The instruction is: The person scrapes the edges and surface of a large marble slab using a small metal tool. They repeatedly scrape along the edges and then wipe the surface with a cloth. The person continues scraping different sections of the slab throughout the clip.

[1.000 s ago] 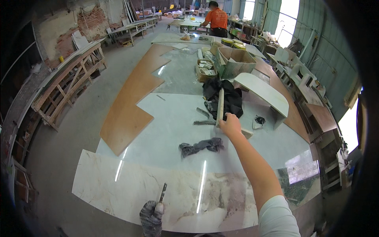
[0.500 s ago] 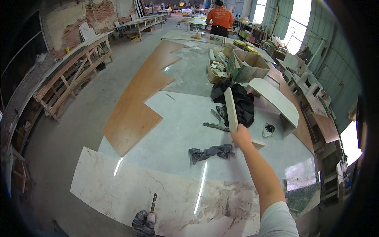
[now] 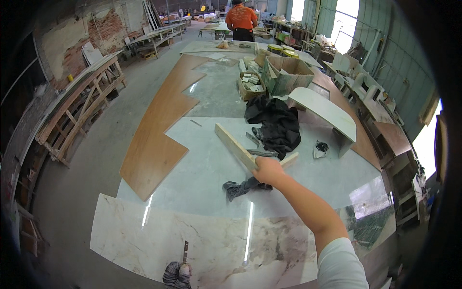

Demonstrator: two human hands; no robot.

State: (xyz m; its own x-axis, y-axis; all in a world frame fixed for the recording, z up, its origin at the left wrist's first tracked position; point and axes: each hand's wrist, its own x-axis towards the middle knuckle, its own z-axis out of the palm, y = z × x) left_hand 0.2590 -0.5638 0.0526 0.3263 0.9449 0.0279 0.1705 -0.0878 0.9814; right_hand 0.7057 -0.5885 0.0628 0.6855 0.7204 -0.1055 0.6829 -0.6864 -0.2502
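Observation:
My bare right hand [image 3: 268, 170] is closed on a pale L-shaped square [image 3: 235, 146]. Its long arm points away to the left, while the short arm shows just right of my hand. My left hand [image 3: 177, 275], in a dark glove, grips a narrow metal blade [image 3: 186, 250] that stands up from the fingers over the marbled slab [image 3: 139, 231]. Right beside my right hand, partly behind it, lies a crumpled dark glove [image 3: 237, 189]. Beyond the square is a bundle of black cloth [image 3: 276, 126].
A zigzag-edged brown board [image 3: 156, 149] covers the table's left side. Toward the far right stand a curved white panel [image 3: 327, 110], a cardboard box [image 3: 288, 77] and a smaller box of pieces [image 3: 252, 89]. A person in an orange shirt [image 3: 240, 18] stands beyond the table.
My right hand has moved left and slightly nearer, swinging the square's long arm leftward off the black cloth. The left hand still grips the blade. The view has shifted somewhat.

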